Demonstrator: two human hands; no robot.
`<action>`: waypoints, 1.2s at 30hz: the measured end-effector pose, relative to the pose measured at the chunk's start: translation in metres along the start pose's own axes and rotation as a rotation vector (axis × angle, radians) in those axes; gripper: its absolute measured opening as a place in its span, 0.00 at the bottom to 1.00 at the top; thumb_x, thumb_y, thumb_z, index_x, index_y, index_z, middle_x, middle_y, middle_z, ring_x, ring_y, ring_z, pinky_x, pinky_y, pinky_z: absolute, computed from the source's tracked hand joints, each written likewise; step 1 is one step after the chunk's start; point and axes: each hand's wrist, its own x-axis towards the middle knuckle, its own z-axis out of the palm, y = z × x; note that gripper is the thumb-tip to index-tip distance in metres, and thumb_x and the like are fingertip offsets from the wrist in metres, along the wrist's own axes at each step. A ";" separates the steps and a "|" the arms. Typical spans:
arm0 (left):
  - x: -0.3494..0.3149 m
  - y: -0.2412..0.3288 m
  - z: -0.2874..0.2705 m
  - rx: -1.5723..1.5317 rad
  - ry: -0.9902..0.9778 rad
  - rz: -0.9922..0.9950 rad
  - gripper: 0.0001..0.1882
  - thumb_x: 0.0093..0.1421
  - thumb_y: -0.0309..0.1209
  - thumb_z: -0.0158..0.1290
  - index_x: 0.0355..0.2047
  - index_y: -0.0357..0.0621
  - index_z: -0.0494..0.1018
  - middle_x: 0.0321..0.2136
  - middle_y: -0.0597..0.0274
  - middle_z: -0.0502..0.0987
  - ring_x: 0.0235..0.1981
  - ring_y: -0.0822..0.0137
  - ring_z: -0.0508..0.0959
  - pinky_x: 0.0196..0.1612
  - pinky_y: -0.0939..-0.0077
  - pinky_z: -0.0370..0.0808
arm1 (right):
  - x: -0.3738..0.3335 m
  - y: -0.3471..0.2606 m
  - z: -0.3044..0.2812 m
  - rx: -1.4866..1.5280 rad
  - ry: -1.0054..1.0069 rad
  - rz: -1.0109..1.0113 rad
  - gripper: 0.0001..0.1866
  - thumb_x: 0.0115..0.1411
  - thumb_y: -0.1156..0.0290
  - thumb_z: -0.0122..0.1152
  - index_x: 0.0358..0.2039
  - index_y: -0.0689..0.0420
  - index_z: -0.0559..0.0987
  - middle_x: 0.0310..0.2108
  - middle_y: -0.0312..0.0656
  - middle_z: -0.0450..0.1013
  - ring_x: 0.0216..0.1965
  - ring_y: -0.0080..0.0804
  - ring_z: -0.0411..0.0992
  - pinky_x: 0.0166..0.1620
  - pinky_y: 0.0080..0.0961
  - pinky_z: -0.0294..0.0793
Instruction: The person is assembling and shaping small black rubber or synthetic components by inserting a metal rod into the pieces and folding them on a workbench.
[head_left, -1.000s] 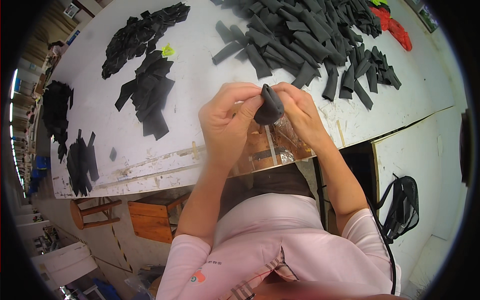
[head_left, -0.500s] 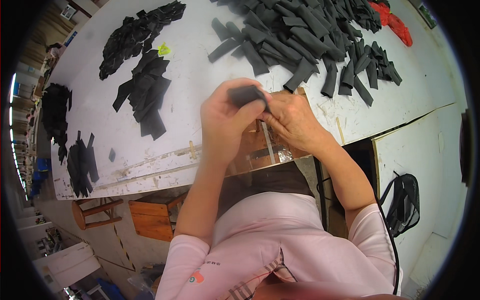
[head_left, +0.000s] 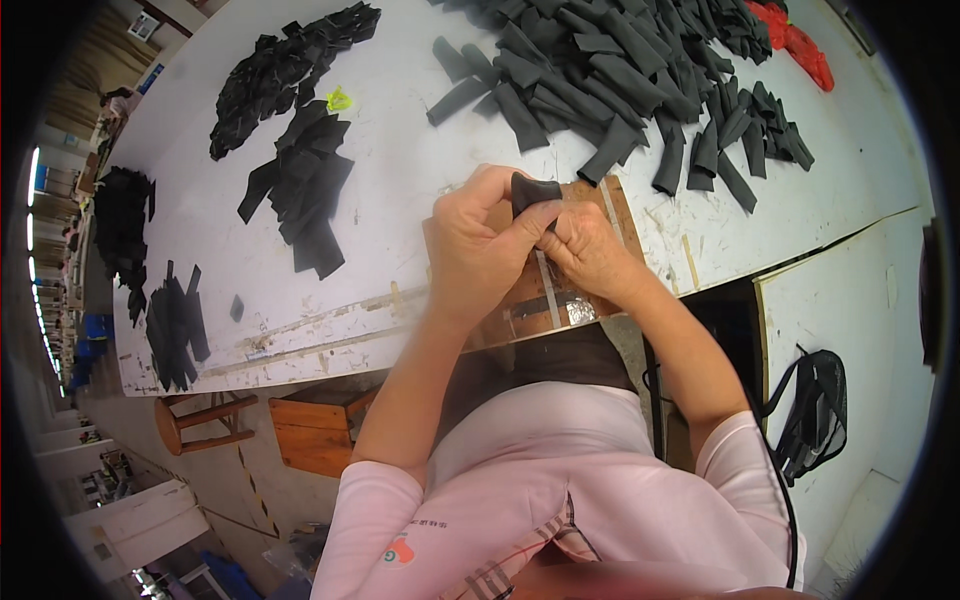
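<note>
Both hands meet over a brown wooden board (head_left: 500,318) at the table's near edge. Between them is a short black fabric tube (head_left: 537,190), its upper end sticking out above my fingers. My left hand (head_left: 487,235) is closed on the tube from the left, thumb pressed along its lower part. My right hand (head_left: 592,245) grips its lower end from the right, fingers curled in. The lower part of the tube is hidden by the fingers. Beyond the hands lies a large heap of similar dark fabric tubes (head_left: 600,80).
Flat black fabric pieces lie in piles on the white table (head_left: 390,180): one at centre left (head_left: 305,190), one farther back (head_left: 290,70), others at the left edge (head_left: 175,325). A red bag (head_left: 805,58) lies far right. A wooden stool (head_left: 205,422) stands below the table.
The black fabric tube has turned from lying sideways to more upright in my hands. My left hand has shifted right, closer to my right hand. The view has moved slightly.
</note>
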 end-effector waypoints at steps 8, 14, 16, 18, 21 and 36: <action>-0.007 0.010 0.000 -0.570 0.063 0.152 0.09 0.56 0.27 0.48 0.34 0.33 0.69 0.29 0.55 0.73 0.29 0.70 0.72 0.32 0.78 0.71 | 0.010 -0.018 -0.014 -0.095 -0.129 0.063 0.12 0.53 0.65 0.51 0.23 0.62 0.71 0.17 0.47 0.67 0.21 0.45 0.66 0.25 0.34 0.64; -0.010 0.011 -0.016 -0.885 0.231 0.115 0.08 0.58 0.29 0.45 0.34 0.37 0.69 0.34 0.57 0.71 0.36 0.68 0.69 0.41 0.74 0.66 | 0.019 -0.030 -0.021 -0.193 -0.079 -0.056 0.12 0.52 0.64 0.53 0.22 0.60 0.72 0.15 0.47 0.66 0.20 0.45 0.66 0.24 0.34 0.64; -0.014 0.001 -0.018 -0.861 0.178 0.045 0.06 0.56 0.28 0.46 0.33 0.41 0.69 0.35 0.59 0.71 0.39 0.67 0.69 0.44 0.71 0.65 | 0.014 -0.025 -0.015 -0.244 -0.055 -0.074 0.12 0.51 0.64 0.54 0.21 0.60 0.72 0.15 0.46 0.66 0.20 0.45 0.67 0.23 0.34 0.64; -0.012 -0.005 -0.018 -0.873 0.161 0.064 0.06 0.56 0.27 0.46 0.33 0.41 0.69 0.35 0.59 0.71 0.39 0.67 0.69 0.44 0.71 0.65 | 0.009 -0.009 -0.006 -0.251 -0.102 -0.012 0.13 0.51 0.63 0.54 0.20 0.60 0.72 0.14 0.46 0.67 0.19 0.45 0.67 0.23 0.33 0.64; -0.013 -0.001 -0.019 -0.859 0.200 0.048 0.05 0.55 0.25 0.47 0.33 0.40 0.69 0.35 0.58 0.71 0.38 0.67 0.70 0.43 0.72 0.65 | 0.013 -0.022 -0.010 -0.287 -0.126 -0.012 0.13 0.52 0.62 0.53 0.20 0.60 0.71 0.14 0.46 0.66 0.20 0.45 0.67 0.23 0.34 0.64; -0.035 -0.094 -0.056 0.951 0.161 -0.175 0.15 0.49 0.28 0.51 0.37 0.38 0.65 0.34 0.48 0.68 0.39 0.51 0.66 0.42 0.63 0.63 | 0.050 0.001 -0.049 0.064 0.265 0.212 0.21 0.58 0.56 0.44 0.22 0.62 0.73 0.13 0.34 0.64 0.16 0.19 0.62 0.22 0.15 0.60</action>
